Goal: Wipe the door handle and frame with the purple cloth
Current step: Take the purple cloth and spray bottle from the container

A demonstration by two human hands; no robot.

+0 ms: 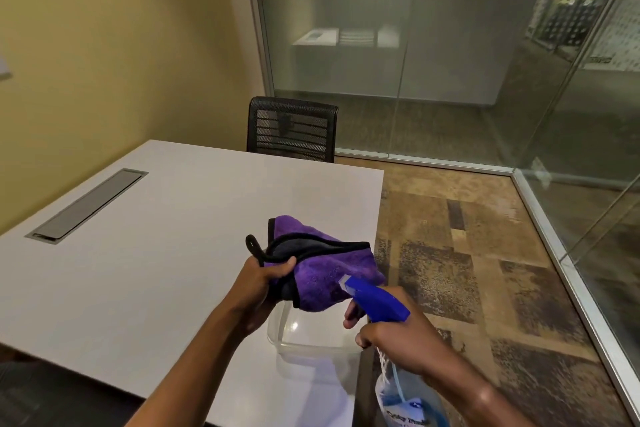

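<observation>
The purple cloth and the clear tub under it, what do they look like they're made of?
Purple cloth: soft, fuzzy fabric, probably microfibre, matte, with a black stitched edge and a grey reverse side. It drapes limply from the left hand. Clear tub: likely plastic, see-through and glossy; a light glint shows on it, and its corners are rounded.

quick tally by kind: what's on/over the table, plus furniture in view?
Cloths: 1, purple microfibre cloth with black trim, held in the left hand
Spray bottles: 1, clear bottle with blue trigger head, in the right hand
Containers: 1, clear plastic tub
Tables: 1, white table
Chairs: 1, black mesh chair
Total: 5
</observation>
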